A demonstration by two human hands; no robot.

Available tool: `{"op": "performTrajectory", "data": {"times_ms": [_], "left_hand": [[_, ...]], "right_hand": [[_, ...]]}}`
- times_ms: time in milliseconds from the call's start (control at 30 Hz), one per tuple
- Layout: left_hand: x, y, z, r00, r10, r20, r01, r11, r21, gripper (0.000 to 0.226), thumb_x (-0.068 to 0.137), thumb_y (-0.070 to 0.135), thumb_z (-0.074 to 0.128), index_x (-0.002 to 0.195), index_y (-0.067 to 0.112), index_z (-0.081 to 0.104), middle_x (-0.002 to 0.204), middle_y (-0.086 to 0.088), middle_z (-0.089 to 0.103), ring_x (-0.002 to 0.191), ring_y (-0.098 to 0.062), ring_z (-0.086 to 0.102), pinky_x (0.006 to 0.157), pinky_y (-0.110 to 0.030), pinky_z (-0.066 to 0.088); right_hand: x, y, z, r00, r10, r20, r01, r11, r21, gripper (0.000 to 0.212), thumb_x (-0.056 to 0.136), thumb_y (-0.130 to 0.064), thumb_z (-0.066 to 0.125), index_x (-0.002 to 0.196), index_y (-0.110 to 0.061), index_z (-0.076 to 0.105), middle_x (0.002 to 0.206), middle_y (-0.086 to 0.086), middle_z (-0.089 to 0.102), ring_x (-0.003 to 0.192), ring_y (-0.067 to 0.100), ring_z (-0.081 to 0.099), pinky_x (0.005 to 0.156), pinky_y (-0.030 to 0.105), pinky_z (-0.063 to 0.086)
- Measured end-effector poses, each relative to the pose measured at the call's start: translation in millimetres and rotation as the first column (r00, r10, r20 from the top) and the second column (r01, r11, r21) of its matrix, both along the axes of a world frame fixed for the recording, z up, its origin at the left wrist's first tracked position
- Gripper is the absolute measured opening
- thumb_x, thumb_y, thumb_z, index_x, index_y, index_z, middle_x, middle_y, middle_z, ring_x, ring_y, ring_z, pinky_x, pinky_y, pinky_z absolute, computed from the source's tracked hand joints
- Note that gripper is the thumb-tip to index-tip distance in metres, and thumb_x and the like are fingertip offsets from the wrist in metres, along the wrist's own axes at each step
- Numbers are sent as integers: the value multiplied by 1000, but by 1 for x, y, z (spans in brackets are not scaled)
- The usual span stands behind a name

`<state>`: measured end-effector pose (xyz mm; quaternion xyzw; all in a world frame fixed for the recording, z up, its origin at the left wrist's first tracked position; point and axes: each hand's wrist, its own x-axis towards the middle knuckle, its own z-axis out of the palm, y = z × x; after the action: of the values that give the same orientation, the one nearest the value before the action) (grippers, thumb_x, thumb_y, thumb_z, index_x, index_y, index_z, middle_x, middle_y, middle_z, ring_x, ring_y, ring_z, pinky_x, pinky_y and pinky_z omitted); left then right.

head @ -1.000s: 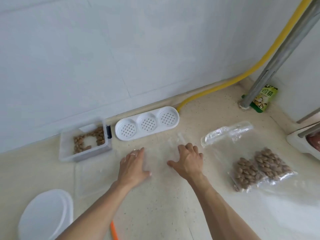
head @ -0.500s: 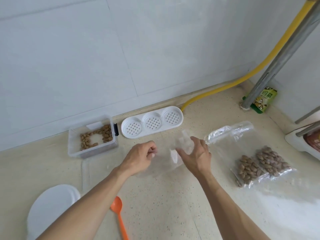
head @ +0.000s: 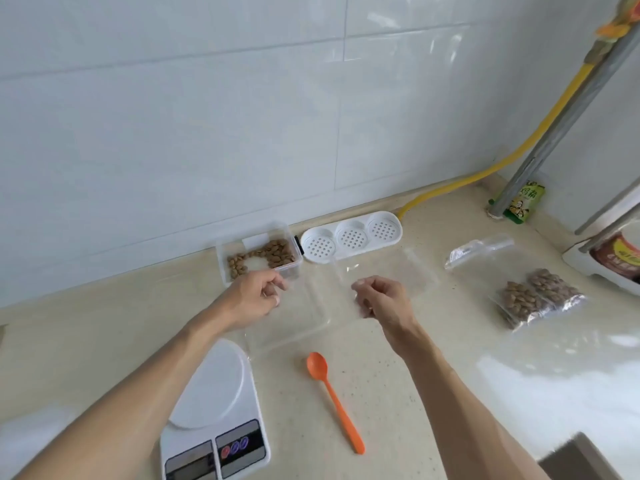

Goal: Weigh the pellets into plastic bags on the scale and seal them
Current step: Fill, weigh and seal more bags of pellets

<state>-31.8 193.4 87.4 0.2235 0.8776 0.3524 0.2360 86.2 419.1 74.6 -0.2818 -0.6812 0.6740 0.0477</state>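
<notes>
Pinching at something thin and clear, the left hand [head: 254, 296] has its fingers curled in front of the pellet tub, and the right hand [head: 382, 299] is curled the same way a little to its right. Between them, I judge, a fresh clear plastic bag [head: 420, 271] is being picked up or opened, though the film is so transparent that I cannot tell exactly where either hand grips it. A clear lid or tray [head: 294, 327] lies flat under and between the hands.

Next, the bag needs to reach the white kitchen scale [head: 213, 407], near the left forearm, with its mouth held open. The orange spoon [head: 334, 398] lies just right of the scale, free to grab. Pellets wait in the clear tub [head: 258, 258] against the wall, beside a white perforated tray [head: 351, 237].

Two filled bags [head: 535, 297] sit well apart to the right. Open counter lies between spoon and filled bags; the wall closes off the far side.
</notes>
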Motion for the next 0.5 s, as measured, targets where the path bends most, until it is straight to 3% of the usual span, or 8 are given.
{"op": "performTrajectory", "data": {"times_ms": [167, 267, 367, 500], "left_hand": [[2, -105, -7, 999, 28, 27, -26, 998, -52, 19, 81, 12, 73, 92, 26, 65, 70, 4, 66, 61, -7, 60, 64, -24, 47], [2, -152, -19, 998, 58, -10, -59, 986, -154, 18, 83, 14, 71, 91, 29, 65, 78, 5, 67, 72, -9, 61, 67, -21, 45], [7, -180, -35, 995, 82, -53, -90, 978, -189, 20, 86, 11, 65, 96, 28, 63, 88, 5, 62, 75, -9, 61, 66, -20, 44], [11, -187, -53, 989, 91, -120, -114, 973, -199, 22, 84, 11, 66, 98, 26, 59, 96, 4, 59, 80, -12, 57, 75, -26, 44]], "right_hand": [[4, -97, -18, 987, 72, 141, -80, 995, 54, 16, 90, -5, 61, 76, -8, 66, 59, 2, 61, 50, 13, 50, 52, 25, 43], [5, -144, -30, 964, 112, 242, -140, 985, 103, 12, 92, -11, 62, 82, -8, 68, 69, 4, 68, 56, 12, 57, 57, 26, 49], [5, -175, -40, 945, 101, 312, -154, 976, 152, 11, 92, -15, 63, 86, -10, 70, 74, 2, 70, 61, 11, 60, 61, 27, 52], [0, -191, -49, 935, 21, 353, -97, 975, 200, 13, 91, -14, 61, 81, -14, 69, 73, 0, 69, 65, 12, 61, 70, 33, 56]]}}
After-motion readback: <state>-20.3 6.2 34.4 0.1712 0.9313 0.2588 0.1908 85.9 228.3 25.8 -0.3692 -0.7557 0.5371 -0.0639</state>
